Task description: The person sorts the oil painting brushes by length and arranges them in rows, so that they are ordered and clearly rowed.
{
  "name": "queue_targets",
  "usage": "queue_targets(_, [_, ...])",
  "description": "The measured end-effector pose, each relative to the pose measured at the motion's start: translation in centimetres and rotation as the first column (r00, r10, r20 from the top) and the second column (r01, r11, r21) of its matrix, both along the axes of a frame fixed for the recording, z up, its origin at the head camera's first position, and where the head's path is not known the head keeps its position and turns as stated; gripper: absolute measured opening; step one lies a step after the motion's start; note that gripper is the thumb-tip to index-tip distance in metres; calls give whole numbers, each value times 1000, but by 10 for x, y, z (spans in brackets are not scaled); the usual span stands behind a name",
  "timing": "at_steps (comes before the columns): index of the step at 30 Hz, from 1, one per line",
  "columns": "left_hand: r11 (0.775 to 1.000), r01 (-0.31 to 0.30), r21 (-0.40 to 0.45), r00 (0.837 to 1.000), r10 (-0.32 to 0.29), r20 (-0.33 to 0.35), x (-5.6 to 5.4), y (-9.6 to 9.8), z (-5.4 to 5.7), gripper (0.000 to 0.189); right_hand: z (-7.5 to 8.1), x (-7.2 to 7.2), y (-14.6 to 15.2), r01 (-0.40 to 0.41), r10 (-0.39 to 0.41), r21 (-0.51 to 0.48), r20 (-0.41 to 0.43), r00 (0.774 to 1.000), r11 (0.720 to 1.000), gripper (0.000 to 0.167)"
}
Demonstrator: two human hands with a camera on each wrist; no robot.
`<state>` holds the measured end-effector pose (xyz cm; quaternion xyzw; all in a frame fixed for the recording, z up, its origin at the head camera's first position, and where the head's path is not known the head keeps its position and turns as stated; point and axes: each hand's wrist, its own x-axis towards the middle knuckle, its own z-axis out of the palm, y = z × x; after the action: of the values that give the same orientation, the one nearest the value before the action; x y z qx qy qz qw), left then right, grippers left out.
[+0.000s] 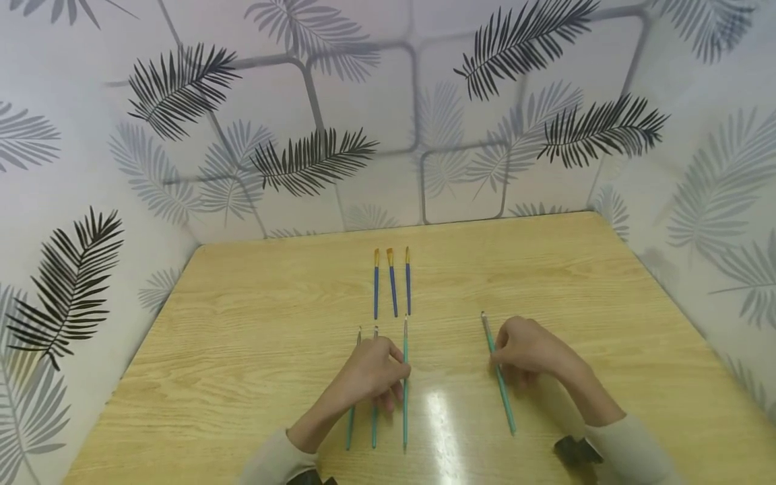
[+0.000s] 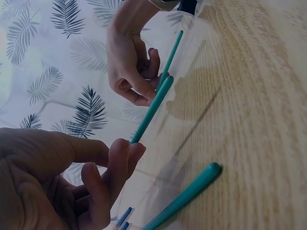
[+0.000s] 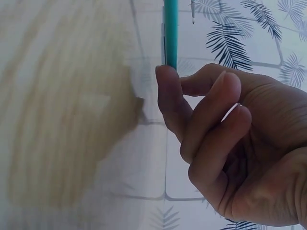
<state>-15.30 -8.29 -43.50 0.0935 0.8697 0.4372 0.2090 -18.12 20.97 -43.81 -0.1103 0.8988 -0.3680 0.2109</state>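
In the head view, my left hand point(image 1: 377, 369) pinches a slim green paintbrush point(image 1: 405, 411) between thumb and fingertips, its tip pointing away from me. Two more green paintbrushes point(image 1: 349, 431) lie side by side to the left, partly hidden beneath that hand. My right hand point(image 1: 533, 347) pinches another green paintbrush point(image 1: 505, 397), which slants with its metal end point(image 1: 486, 322) up and to the left. The left wrist view shows the held green handle point(image 2: 152, 110) raised over the wood, with a shadow below. The right wrist view has a green handle point(image 3: 171, 33) at the fingertips.
Three blue paintbrushes point(image 1: 393, 289) with golden bristles lie in a row farther back on the wooden table point(image 1: 261, 303). A wall point(image 1: 364, 182) with a leaf pattern stands along the table's back edge and both sides. Glare point(image 1: 444, 431) shines near the front.
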Motion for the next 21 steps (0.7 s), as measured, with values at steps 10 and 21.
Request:
queue_targets(10, [1000,-18,-26,1000,18,6,-3,-3,-2,26,8,-3,-4,-9,10,-92,6,1000,996,14])
queue_targets(21, [999,-29,-19,999,29,20,-3,-8,0,23,9,-5,-14,-31,31,-132,-4,1000,991,15])
